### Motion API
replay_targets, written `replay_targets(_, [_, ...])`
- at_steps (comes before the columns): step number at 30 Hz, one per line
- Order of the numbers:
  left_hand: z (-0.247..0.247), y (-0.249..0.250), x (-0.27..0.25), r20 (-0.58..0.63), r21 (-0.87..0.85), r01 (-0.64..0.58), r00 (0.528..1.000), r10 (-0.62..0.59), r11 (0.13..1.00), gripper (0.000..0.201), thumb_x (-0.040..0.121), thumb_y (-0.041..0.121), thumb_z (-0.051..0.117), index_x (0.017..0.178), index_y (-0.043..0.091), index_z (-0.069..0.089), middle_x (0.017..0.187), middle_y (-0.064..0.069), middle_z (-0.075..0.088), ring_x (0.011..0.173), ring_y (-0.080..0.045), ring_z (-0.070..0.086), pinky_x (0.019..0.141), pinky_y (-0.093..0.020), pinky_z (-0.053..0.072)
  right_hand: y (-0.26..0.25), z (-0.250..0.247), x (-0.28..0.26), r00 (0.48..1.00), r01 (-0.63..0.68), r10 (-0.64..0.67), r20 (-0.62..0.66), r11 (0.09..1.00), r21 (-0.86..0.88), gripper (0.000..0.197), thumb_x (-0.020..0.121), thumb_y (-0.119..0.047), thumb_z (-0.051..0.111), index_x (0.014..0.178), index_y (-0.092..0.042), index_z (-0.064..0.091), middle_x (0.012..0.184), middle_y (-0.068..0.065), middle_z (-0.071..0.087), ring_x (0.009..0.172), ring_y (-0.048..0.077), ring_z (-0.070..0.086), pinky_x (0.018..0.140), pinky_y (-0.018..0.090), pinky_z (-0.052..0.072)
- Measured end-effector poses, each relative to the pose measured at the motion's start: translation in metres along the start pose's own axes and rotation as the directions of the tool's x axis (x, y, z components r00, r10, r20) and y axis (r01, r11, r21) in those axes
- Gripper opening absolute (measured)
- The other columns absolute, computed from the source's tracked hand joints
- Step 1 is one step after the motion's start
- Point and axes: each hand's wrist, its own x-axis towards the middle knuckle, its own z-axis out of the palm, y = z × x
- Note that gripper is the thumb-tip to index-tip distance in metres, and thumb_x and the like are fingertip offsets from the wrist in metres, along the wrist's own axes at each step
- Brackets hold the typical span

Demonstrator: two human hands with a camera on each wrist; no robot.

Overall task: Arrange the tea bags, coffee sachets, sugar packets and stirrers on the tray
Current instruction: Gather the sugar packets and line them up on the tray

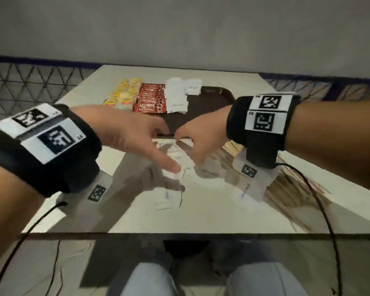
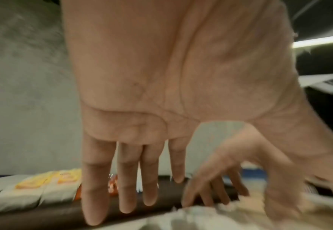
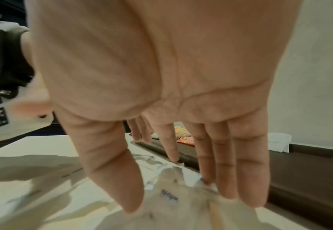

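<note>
A dark brown tray (image 1: pixel 214 97) lies at the far side of the table. Yellow tea bags (image 1: pixel 124 92), red coffee sachets (image 1: pixel 152 101) and white sugar packets (image 1: pixel 177 97) lie in rows on its left part. Loose sugar packets (image 1: pixel 179 161) are scattered on the table in front of it, beside wooden stirrers (image 1: pixel 286 184). My right hand (image 1: pixel 190 146) reaches down onto the loose packets (image 3: pixel 161 217), straight fingers and thumb touching the pile. My left hand (image 1: pixel 141 137) hovers flat beside it over the tray's near rim (image 2: pixel 53 217), fingers spread (image 2: pixel 134 179), holding nothing.
The light table top (image 1: pixel 201 218) ends at a front edge near my knees. One sugar packet (image 1: pixel 169 197) lies alone closer to me. The right half of the tray (image 3: pixel 299 179) is bare. A grey wall stands behind the table.
</note>
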Motion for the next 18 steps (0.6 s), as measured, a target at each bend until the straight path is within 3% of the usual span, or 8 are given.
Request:
replay_targets(1, [0.011, 0.001, -0.005, 0.086, 0.038, 0.034, 0.996, -0.037, 0.999, 0.12, 0.04, 0.09, 0.081, 0.141, 0.039, 0.041, 0.133, 0.017, 0.056, 0.121, -0.013, 0.055, 0.111, -0.042, 0.045, -0.007, 0.004, -0.003, 1.0, 0.007, -0.008, -0.026, 0.999, -0.042, 0.055, 0.081, -0.025, 0.074, 0.133, -0.022, 0.055, 0.118, 0.003, 0.064, 0.1, 0.023, 0.065, 0.073, 0.032, 0.057])
replay_targets(3, [0.031, 0.003, -0.013, 0.138, 0.112, 0.085, 0.985, -0.1, 0.99, 0.109, 0.037, 0.083, 0.088, 0.127, 0.036, 0.047, 0.122, 0.017, 0.06, 0.112, -0.013, 0.059, 0.101, -0.042, 0.051, -0.02, 0.012, -0.005, 0.996, 0.015, -0.025, -0.081, 0.992, -0.127, 0.042, 0.086, -0.021, 0.07, 0.127, -0.017, 0.059, 0.116, 0.004, 0.065, 0.099, 0.024, 0.065, 0.058, 0.026, 0.047])
replay_targets(6, [0.046, 0.008, -0.024, 0.046, 0.158, 0.088, 0.994, -0.096, 0.984, 0.086, 0.051, 0.075, 0.089, 0.118, 0.033, 0.057, 0.112, 0.011, 0.063, 0.098, -0.013, 0.062, 0.079, -0.034, 0.052, -0.032, 0.018, -0.01, 0.985, 0.001, -0.016, -0.169, 0.996, -0.091, 0.034, 0.091, -0.017, 0.065, 0.125, -0.014, 0.061, 0.114, 0.006, 0.066, 0.098, 0.024, 0.065, 0.058, 0.023, 0.045])
replay_targets(8, [0.055, 0.008, -0.027, -0.086, 0.139, 0.07, 0.995, -0.058, 0.988, 0.068, 0.066, 0.072, 0.084, 0.113, 0.027, 0.063, 0.11, 0.006, 0.066, 0.095, -0.015, 0.062, 0.077, -0.034, 0.052, -0.036, 0.023, -0.014, 0.977, 0.002, -0.019, -0.212, 0.997, -0.078, 0.035, 0.093, -0.017, 0.063, 0.128, -0.014, 0.061, 0.116, 0.007, 0.066, 0.097, 0.024, 0.065, 0.063, 0.026, 0.049])
replay_targets(11, [0.078, 0.001, -0.03, -0.247, 0.117, 0.047, 0.969, -0.017, 0.992, 0.059, 0.08, 0.073, 0.069, 0.11, 0.024, 0.058, 0.116, -0.001, 0.061, 0.099, -0.021, 0.057, 0.083, -0.038, 0.05, -0.04, 0.032, -0.022, 0.966, 0.031, -0.05, -0.254, 0.996, -0.079, 0.035, 0.095, -0.018, 0.061, 0.129, -0.015, 0.061, 0.117, 0.007, 0.064, 0.095, 0.023, 0.063, 0.07, 0.029, 0.051])
replay_targets(15, [0.097, -0.008, -0.04, -0.261, 0.123, 0.056, 0.965, -0.023, 0.991, 0.067, 0.092, 0.067, 0.058, 0.137, 0.019, 0.048, 0.138, -0.008, 0.051, 0.119, -0.027, 0.052, 0.1, -0.043, 0.047, -0.042, 0.037, -0.033, 0.962, 0.082, -0.074, -0.264, 0.996, 0.019, 0.046, 0.099, -0.02, 0.056, 0.144, -0.02, 0.049, 0.132, 0.005, 0.058, 0.108, 0.023, 0.058, 0.085, 0.031, 0.049])
replay_targets(18, [0.106, -0.014, -0.049, -0.304, 0.042, 0.035, 0.953, -0.021, 0.999, 0.085, 0.089, 0.069, 0.059, 0.15, 0.016, 0.035, 0.15, -0.008, 0.043, 0.133, -0.027, 0.046, 0.109, -0.044, 0.043, -0.038, 0.032, -0.037, 0.964, 0.015, 0.002, -0.265, 0.998, 0.064, 0.06, 0.093, -0.018, 0.063, 0.149, -0.023, 0.043, 0.137, 0.003, 0.055, 0.112, 0.023, 0.057, 0.092, 0.035, 0.054])
